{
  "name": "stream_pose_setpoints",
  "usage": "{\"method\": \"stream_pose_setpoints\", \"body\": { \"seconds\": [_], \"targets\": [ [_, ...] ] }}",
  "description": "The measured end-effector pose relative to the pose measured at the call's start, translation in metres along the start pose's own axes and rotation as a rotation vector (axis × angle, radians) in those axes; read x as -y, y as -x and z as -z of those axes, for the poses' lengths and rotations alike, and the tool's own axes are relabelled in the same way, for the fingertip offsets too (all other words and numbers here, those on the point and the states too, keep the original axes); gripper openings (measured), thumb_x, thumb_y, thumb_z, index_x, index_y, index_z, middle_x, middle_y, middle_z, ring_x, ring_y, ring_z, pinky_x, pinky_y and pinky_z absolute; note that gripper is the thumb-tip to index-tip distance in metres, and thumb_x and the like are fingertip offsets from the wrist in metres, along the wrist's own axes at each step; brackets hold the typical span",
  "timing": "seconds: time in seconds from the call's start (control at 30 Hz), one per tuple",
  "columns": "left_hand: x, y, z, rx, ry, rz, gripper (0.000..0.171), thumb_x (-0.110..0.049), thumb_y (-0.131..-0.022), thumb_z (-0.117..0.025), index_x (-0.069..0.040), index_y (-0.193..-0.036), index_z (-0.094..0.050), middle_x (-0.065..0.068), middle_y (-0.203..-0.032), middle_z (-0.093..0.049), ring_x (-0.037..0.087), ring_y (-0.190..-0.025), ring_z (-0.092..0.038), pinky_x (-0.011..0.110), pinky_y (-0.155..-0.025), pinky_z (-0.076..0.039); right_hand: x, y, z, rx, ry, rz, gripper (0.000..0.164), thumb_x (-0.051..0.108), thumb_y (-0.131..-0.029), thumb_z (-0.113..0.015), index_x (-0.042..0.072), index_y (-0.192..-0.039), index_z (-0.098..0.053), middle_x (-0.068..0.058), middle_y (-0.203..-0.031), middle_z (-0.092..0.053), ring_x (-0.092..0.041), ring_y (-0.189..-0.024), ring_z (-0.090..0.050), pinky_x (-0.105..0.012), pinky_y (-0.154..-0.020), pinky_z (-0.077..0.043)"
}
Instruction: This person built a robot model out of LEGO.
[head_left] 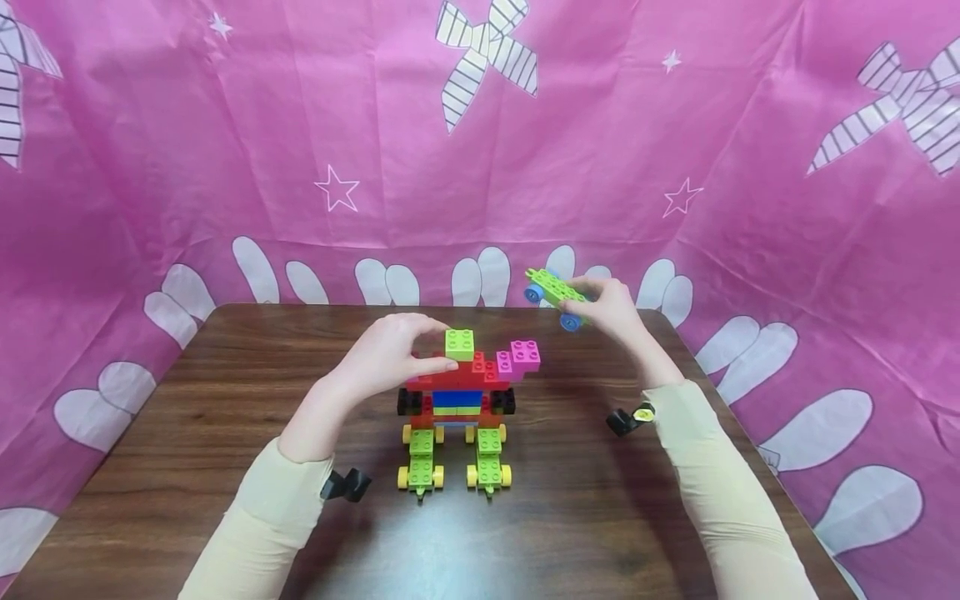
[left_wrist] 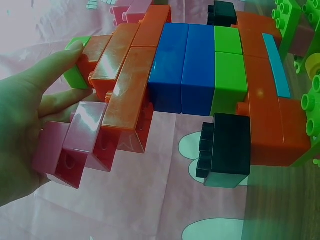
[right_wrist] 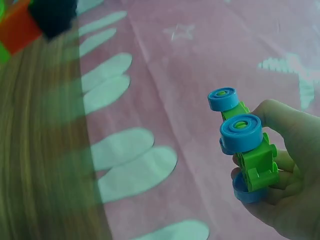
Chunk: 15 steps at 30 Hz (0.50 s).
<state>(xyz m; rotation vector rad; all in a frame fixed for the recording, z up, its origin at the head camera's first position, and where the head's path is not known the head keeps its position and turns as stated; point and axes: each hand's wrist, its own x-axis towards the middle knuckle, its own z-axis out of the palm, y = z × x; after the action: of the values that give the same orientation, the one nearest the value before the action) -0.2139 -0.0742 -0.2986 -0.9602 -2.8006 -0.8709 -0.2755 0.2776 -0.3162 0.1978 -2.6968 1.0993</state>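
Note:
A brick figure (head_left: 457,402) of building blocks stands on the table, with red, blue, black and lime bricks in its body. Its two lime wheeled bases (head_left: 489,457) have yellow wheels. The left hand (head_left: 386,357) pinches its top, the thumb on the lime top brick (left_wrist: 76,70) in the left wrist view and fingers behind. Pink bricks (head_left: 525,356) step out at the figure's right, and more pink bricks (left_wrist: 89,132) lie close to the left palm. Raised at the right, the right hand (head_left: 606,310) holds a lime wheeled base (head_left: 555,287) with blue wheels, tilted and apart from the figure.
The dark wooden table (head_left: 247,367) ends at a pink curtain (head_left: 585,167) with white bows and stars, which hangs behind it and along both sides. Black wrist mounts (head_left: 347,485) hang from both cuffs.

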Motion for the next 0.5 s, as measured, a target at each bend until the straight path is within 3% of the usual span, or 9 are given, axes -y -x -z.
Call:
{"method": "stream_pose_setpoints", "body": {
  "seconds": [0.17, 0.5],
  "targets": [
    [0.001, 0.001, -0.001, -0.017, 0.009, -0.023, 0.048, -0.037, -0.082, -0.078, -0.010, -0.121, -0.068, 0.007, -0.120, -0.070, 0.025, -0.113, -0.064, 0.045, -0.097, -0.052, 0.023, 0.002, 0.000, 0.008, -0.032, 0.066, 0.045, 0.026, -0.083, -0.075, 0.002, -0.121, -0.067, -0.019, -0.114, -0.069, -0.030, -0.104, -0.063, -0.045, -0.093, -0.049],
    [0.002, 0.004, 0.002, -0.044, 0.027, -0.042, 0.044, -0.035, -0.084, -0.077, -0.010, -0.119, -0.069, 0.007, -0.116, -0.071, 0.024, -0.110, -0.065, 0.044, -0.096, -0.052, 0.065, 0.006, -0.007, 0.008, -0.103, 0.124, 0.042, 0.024, -0.082, -0.078, 0.007, -0.119, -0.070, -0.014, -0.111, -0.071, -0.022, -0.094, -0.064, -0.027, -0.081, -0.049]
  ]
}}
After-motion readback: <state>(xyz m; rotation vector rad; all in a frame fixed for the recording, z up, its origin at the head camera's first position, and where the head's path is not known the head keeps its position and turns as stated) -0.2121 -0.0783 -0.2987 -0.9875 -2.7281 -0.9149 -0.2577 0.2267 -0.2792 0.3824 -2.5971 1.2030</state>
